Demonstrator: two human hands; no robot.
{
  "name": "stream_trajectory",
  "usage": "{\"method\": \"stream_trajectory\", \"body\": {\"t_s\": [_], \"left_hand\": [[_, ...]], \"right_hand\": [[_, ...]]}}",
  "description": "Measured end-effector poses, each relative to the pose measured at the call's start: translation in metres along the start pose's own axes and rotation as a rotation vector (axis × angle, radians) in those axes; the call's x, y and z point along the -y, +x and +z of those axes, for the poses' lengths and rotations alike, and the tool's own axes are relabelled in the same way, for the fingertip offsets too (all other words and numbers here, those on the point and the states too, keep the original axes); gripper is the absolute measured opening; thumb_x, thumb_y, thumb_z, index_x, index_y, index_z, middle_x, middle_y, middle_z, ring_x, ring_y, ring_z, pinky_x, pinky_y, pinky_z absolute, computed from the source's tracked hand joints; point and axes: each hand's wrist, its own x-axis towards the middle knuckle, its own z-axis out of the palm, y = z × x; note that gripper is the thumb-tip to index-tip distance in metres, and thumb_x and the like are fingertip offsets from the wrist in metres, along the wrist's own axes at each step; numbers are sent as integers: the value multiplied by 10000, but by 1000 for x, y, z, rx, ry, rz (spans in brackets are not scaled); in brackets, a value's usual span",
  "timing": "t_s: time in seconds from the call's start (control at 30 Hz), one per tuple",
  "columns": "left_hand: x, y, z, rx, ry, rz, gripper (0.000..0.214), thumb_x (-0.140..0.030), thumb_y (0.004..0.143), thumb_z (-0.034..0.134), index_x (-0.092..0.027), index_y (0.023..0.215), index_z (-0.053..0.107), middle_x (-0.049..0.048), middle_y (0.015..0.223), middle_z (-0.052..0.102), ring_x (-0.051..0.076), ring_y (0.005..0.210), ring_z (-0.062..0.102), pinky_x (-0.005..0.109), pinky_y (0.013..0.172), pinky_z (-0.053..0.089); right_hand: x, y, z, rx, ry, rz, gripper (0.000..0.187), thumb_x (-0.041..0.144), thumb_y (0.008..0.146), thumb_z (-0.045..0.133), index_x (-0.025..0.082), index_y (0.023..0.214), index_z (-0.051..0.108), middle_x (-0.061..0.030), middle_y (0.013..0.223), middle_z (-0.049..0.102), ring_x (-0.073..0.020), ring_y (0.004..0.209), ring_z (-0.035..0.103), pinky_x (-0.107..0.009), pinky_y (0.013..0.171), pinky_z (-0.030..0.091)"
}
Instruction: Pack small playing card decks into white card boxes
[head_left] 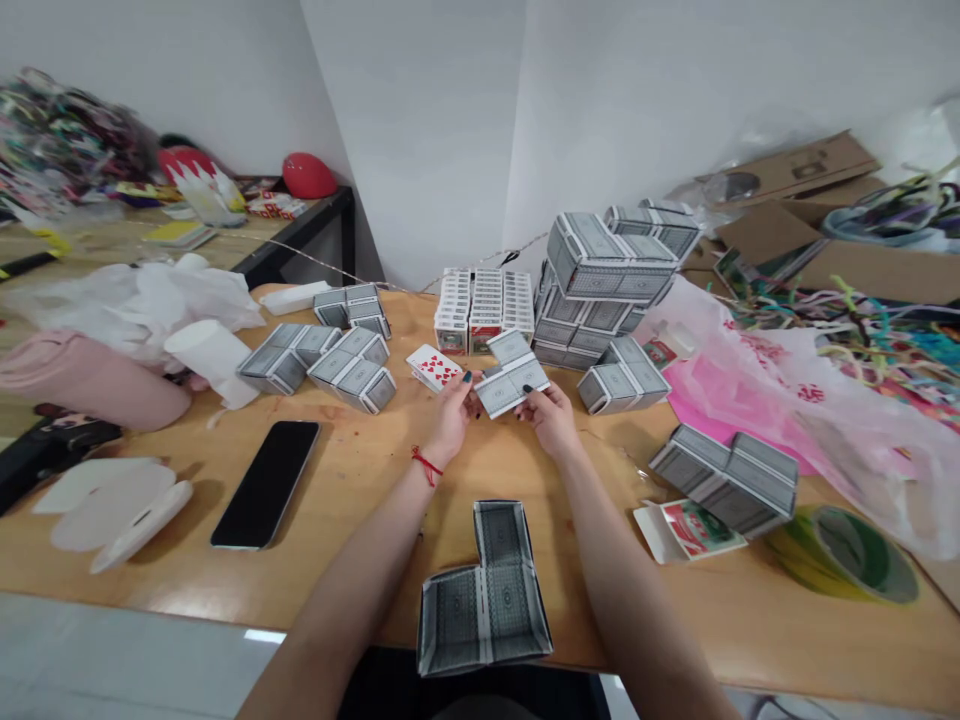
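Note:
Between both hands, over the middle of the table, is an L-shaped piece of grey-backed playing cards (511, 385). My left hand (452, 418), with a red string bracelet at the wrist, pinches its left side. The right side is gripped by my right hand (553, 418), thumb on top. Just beyond my left hand lies a small pile of face-up playing cards (433, 367), a red heart card on top. Close to my body, between my forearms, rests an L-shaped open box of folded cards (487, 590).
Card-pack rows (484, 300) stand at the back beside stacked card boxes (607, 265). More card boxes (352, 368) sit at left, near a black phone (266, 485). At right are an opened card packet (694, 528), a tape roll (840, 555) and pink plastic bags (795, 390).

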Motion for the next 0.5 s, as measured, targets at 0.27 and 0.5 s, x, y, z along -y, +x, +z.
{"method": "stream_trajectory", "body": {"t_s": [0.27, 0.5], "left_hand": [[3, -3, 1, 6, 141, 50, 230, -230, 611, 661, -146, 820, 614, 15, 826, 638, 103, 679, 548, 200, 569, 403], [-7, 3, -7, -175, -187, -80, 167, -222, 677, 610, -170, 832, 574, 2, 799, 631, 80, 665, 581, 205, 594, 462]], "right_hand": [[2, -6, 6, 167, -30, -62, 211, 301, 648, 586, 218, 837, 540, -30, 791, 636, -196, 717, 617, -374, 647, 505], [-12, 5, -7, -282, -577, -418, 232, 219, 648, 501, 190, 868, 569, -64, 890, 602, -189, 798, 547, -356, 714, 449]]}}
